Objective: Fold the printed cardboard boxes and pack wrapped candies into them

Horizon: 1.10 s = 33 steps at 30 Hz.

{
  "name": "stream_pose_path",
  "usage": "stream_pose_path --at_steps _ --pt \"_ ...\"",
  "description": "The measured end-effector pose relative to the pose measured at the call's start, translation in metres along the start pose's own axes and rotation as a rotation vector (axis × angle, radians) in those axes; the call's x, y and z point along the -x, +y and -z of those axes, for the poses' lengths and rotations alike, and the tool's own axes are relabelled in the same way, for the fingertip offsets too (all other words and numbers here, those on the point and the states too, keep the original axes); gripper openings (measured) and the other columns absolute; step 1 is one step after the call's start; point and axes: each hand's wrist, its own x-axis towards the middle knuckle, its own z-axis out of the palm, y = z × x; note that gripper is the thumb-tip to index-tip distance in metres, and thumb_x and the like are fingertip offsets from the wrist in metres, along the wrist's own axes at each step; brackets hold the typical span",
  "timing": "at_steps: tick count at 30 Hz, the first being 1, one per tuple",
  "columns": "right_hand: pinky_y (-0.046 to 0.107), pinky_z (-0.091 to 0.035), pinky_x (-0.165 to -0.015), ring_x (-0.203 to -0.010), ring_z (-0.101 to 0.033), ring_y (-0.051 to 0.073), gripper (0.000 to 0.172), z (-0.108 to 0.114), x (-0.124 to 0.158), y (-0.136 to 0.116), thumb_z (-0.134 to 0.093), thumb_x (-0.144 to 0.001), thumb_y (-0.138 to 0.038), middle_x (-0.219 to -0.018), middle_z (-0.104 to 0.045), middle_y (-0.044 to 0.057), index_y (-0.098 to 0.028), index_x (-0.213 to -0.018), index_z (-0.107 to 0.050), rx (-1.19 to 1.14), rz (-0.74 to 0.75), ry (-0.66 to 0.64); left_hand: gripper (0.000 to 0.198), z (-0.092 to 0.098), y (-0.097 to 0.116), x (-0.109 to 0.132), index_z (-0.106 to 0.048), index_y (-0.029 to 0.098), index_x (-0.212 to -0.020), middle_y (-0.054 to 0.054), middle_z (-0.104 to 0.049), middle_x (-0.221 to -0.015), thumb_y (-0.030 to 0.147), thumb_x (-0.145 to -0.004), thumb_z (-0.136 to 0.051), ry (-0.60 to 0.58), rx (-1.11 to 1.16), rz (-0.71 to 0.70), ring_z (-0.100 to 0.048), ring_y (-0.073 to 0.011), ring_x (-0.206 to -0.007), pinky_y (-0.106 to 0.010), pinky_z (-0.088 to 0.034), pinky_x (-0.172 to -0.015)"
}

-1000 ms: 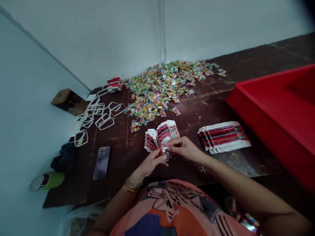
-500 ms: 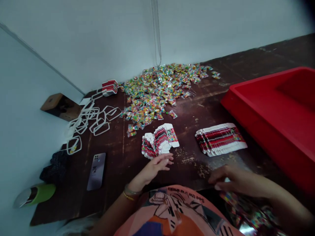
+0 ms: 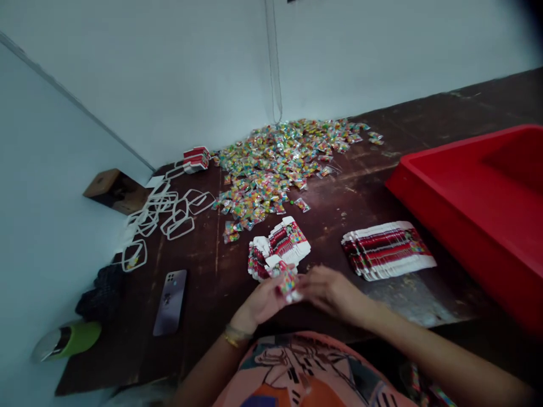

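Note:
A small red printed carton (image 3: 287, 282) with white flaps and a colourful candy picture lies in my left hand (image 3: 263, 299), gripped between thumb and fingers. From the right, my right hand (image 3: 333, 291) has its bent fingers at the carton's near end; they are slightly blurred and partly hide that end. Just behind my hands sits a fanned pile of flat cartons (image 3: 292, 240), white and red. Further right lies a longer row of flat cartons (image 3: 388, 251), apart from both hands.
Candy packets (image 3: 280, 164) are heaped against the wall. A red tray (image 3: 466, 226) stands at the right. On the left are white loop handles (image 3: 178, 217), a phone (image 3: 170, 302), a brown box (image 3: 116, 189) and a green container (image 3: 85, 338). A stack of red boxes (image 3: 196, 159) stands behind.
My right hand has come up from the lap area to the middle, beside my left. A carton is now in my left hand, which held nothing before. The view has shifted slightly.

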Motion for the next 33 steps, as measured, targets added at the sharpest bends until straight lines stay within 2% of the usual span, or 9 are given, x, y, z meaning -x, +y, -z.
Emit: stream_pose_path --at_steps 3,7,13,15,17,21,25,29,33 --pt "0.04 -0.041 -0.092 -0.107 -0.054 0.023 0.027 -0.007 0.0 -0.027 -0.056 -0.09 -0.027 -0.118 -0.063 0.009 -0.024 -0.117 -0.062 -0.058 -0.061 0.072 0.033 -0.011 -0.012 -0.009 -0.067 0.012 -0.093 -0.007 -0.07 -0.082 0.024 -0.064 -0.072 0.111 -0.092 0.027 -0.064 -0.0184 -0.073 -0.03 -0.046 -0.07" --pt "0.041 -0.041 -0.092 -0.105 -0.051 0.024 0.016 -0.011 -0.013 -0.016 -0.066 -0.081 -0.024 -0.116 -0.061 0.011 -0.019 -0.096 -0.065 -0.152 -0.208 0.175 0.015 -0.021 -0.026 -0.008 -0.062 0.012 -0.072 -0.003 -0.065 -0.062 0.023 -0.062 -0.067 0.086 -0.302 0.167 -0.058 -0.0146 -0.054 -0.027 -0.043 -0.057" --pt "0.036 -0.038 -0.098 -0.114 -0.05 0.023 0.016 0.004 -0.016 -0.008 -0.071 -0.078 -0.03 -0.114 -0.059 0.008 -0.016 -0.072 -0.066 -0.505 -0.151 -0.106 0.026 -0.024 -0.019 0.003 -0.061 0.012 -0.077 -0.002 -0.062 -0.067 0.027 -0.06 -0.074 -0.06 -0.45 0.209 -0.055 -0.0123 -0.059 -0.025 -0.041 -0.058" --pt "0.032 -0.039 -0.096 -0.109 -0.054 0.021 0.017 0.01 -0.016 -0.011 -0.067 -0.082 -0.03 -0.107 -0.061 0.006 -0.016 -0.074 -0.067 -0.63 -0.092 -0.197 0.029 -0.022 -0.015 0.004 -0.062 0.012 -0.081 -0.003 -0.062 -0.073 0.028 -0.061 -0.076 -0.167 -0.548 0.169 -0.053 -0.0122 -0.063 -0.025 -0.042 -0.062" --pt "0.03 -0.042 -0.091 -0.099 -0.057 0.018 0.016 0.013 -0.015 -0.014 -0.064 -0.084 -0.03 -0.102 -0.062 0.004 -0.016 -0.078 -0.068 -0.7 -0.103 -0.191 0.031 -0.019 -0.017 0.002 -0.061 0.011 -0.081 -0.001 -0.06 -0.073 0.031 -0.062 -0.077 -0.13 -0.651 0.062 -0.051 -0.0117 -0.064 -0.024 -0.041 -0.063" --pt "0.026 -0.044 -0.077 -0.081 -0.057 0.015 0.013 0.0 -0.002 -0.028 -0.057 -0.088 -0.027 -0.085 -0.063 0.001 -0.016 -0.088 -0.063 -0.682 -0.326 0.016 0.033 -0.011 -0.035 0.002 -0.059 0.013 -0.082 0.001 -0.057 -0.069 0.039 -0.068 -0.074 0.153 -0.711 -0.173 -0.05 -0.0128 -0.067 -0.024 -0.041 -0.065" --pt "0.022 -0.042 -0.063 -0.068 -0.053 0.012 0.023 -0.022 0.019 -0.041 -0.061 -0.086 -0.032 -0.078 -0.059 -0.003 -0.021 -0.104 -0.051 -0.846 -0.525 0.176 0.044 -0.009 -0.049 0.013 -0.048 0.02 -0.111 0.0 -0.063 -0.08 0.04 -0.076 -0.068 0.283 -0.61 -0.318 -0.059 -0.0152 -0.075 -0.026 -0.045 -0.074" --pt "0.017 -0.038 -0.048 -0.05 -0.045 0.007 0.026 -0.046 0.033 -0.035 -0.06 -0.085 -0.044 -0.064 -0.049 -0.006 -0.02 -0.089 -0.052 -1.381 -0.773 0.172 0.036 -0.009 -0.048 0.029 -0.051 0.018 -0.108 -0.005 -0.067 -0.087 0.037 -0.08 -0.064 0.188 -0.715 -0.328 -0.062 -0.0172 -0.08 -0.028 -0.045 -0.077" --pt "0.015 -0.039 -0.049 -0.052 -0.047 0.005 0.031 -0.057 0.034 -0.024 -0.079 -0.065 -0.029 -0.067 -0.054 -0.005 -0.018 -0.085 -0.057 -1.717 -0.939 0.002 0.026 -0.011 -0.044 0.041 -0.067 0.016 -0.095 -0.007 -0.069 -0.088 0.038 -0.084 -0.057 0.111 -0.875 -0.264 -0.061 -0.0185 -0.081 -0.028 -0.044 -0.077"
